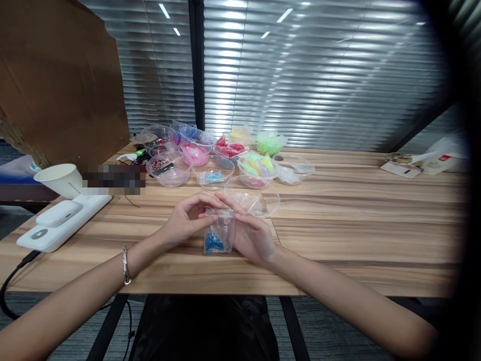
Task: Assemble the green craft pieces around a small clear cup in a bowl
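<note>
A small clear zip bag (pixel 219 233) with blue pieces at its bottom hangs upright between my hands, above the front part of the wooden table (pixel 338 230). My left hand (pixel 190 218) pinches the bag's top left edge between thumb and fingers. On the other side, my right hand (pixel 253 233) holds the top right edge, its palm behind the bag's right side. The fingertips of both hands come close together over the bag's top. Just behind my right hand sits a clear round bowl (pixel 277 203) with clear plastic bags in it.
Several clear bowls with coloured contents, one of them green (pixel 269 144), stand at the back. At the left are a white power strip (pixel 71 220), a paper cup (pixel 60 180) and cardboard (pixel 63 80). A small box (pixel 401 165) lies far right.
</note>
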Demonstrator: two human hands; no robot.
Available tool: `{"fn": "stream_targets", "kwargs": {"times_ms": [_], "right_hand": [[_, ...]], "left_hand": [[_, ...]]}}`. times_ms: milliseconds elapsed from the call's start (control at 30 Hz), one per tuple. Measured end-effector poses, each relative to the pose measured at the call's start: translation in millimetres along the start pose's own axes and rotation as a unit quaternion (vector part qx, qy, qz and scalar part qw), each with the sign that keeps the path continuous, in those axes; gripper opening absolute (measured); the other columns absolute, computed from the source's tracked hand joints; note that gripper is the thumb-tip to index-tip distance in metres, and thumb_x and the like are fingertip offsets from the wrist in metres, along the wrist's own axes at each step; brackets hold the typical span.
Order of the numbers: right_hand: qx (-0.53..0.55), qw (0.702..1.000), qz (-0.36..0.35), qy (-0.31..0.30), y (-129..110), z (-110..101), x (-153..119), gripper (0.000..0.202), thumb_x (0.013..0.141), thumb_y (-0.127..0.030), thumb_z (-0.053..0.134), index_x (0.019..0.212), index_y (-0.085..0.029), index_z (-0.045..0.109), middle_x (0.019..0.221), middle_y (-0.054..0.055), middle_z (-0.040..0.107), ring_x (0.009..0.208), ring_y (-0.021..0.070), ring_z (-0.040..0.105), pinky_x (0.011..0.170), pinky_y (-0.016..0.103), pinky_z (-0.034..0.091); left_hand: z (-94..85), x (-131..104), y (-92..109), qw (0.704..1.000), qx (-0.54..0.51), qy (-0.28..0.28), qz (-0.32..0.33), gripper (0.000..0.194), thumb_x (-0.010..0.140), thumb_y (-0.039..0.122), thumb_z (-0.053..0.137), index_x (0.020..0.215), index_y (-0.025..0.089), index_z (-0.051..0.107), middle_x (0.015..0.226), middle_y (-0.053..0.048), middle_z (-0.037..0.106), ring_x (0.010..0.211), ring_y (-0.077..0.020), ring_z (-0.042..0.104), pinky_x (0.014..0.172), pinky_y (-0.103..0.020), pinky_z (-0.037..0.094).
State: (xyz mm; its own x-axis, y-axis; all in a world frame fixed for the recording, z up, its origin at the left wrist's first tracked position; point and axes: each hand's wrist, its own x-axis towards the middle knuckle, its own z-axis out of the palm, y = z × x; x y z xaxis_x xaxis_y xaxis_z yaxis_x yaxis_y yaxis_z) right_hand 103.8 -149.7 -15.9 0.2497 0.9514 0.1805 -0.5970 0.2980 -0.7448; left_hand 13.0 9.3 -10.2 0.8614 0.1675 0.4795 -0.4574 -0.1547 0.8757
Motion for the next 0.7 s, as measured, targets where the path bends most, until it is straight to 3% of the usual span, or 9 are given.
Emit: {"fn": "stream_targets", "kwargs": {"times_ms": [267,567,700], "right_hand": [[0.013,1.0,-0.004,-0.009,2.6,-4.4,1.3,0.046,0.09,-0.027,0.047,0.137,-0.024,0.046,0.134,0.006,0.056,0.126,0.0201,0.053,0.117,0.045,0.027],[0.032,0.999,-0.005,-0.027,1.8,-3.0,0.9,0.046,0.09,-0.021,0.048,0.136,-0.022,0.043,0.131,0.008,0.058,0.124,0.0192,0.055,0.112,0.039,0.036],[-0.005,1.0,0.0,0.006,2.1,-1.7,0.5,0.054,0.085,-0.014,0.059,0.136,-0.025,0.044,0.124,0.006,0.063,0.116,0.0168,0.06,0.11,0.036,0.038]], "left_hand": [[-2.0,0.0,-1.4,1.0,0.001,-0.012,0.008,0.017,0.081,0.013,0.071,0.096,0.019,0.067,0.097,-0.005,0.067,0.095,-0.0138,0.062,0.084,-0.024,0.048],[-3.4,0.8,-3.7,1.0,0.014,-0.021,0.017,0.015,0.082,0.013,0.069,0.096,0.018,0.067,0.096,-0.006,0.067,0.094,-0.0139,0.062,0.081,-0.023,0.049],[-3.8,1.7,-2.6,0.992,0.094,-0.044,0.074,0.016,0.084,0.01,0.067,0.098,0.018,0.066,0.099,-0.006,0.064,0.098,-0.0148,0.061,0.087,-0.027,0.049]]}}
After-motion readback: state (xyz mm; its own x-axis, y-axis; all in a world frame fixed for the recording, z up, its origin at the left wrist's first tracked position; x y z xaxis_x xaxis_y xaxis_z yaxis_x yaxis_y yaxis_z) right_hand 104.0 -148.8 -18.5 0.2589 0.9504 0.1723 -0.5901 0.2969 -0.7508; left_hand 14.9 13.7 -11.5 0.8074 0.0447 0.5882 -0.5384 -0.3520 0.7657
